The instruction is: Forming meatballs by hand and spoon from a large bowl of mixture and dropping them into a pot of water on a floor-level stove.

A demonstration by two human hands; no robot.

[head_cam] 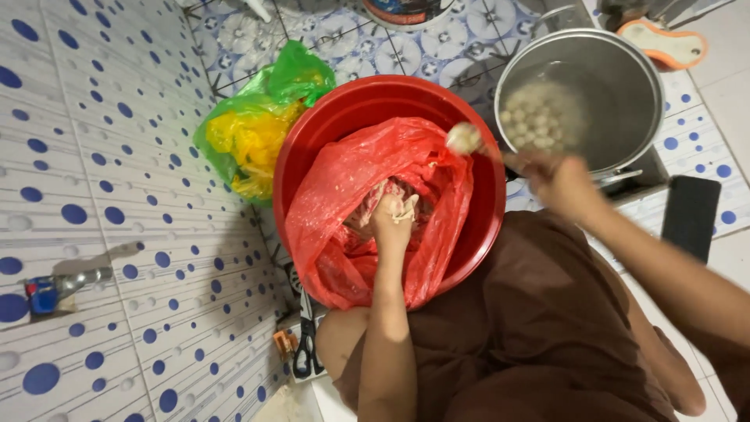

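Observation:
My left hand (393, 216) is sunk in pale sticky paste inside a red plastic bag (344, 195) that lines a red basin (367, 98); its fingers close around a lump of the paste. My right hand (558, 184), blurred, holds a spoon whose bowl carries a pale round ball (464, 137) over the basin's right rim. Just right of it stands a steel pot (625, 86) of water with several pale balls (535, 117) floating in it.
A green plastic bag (258, 129) with yellow contents lies left of the basin. A dotted tiled wall with a tap (58, 287) is on the left. Scissors (306, 344) lie by my knee. A dark phone (691, 215) lies on the right, an orange-rimmed object (664, 43) beyond the pot.

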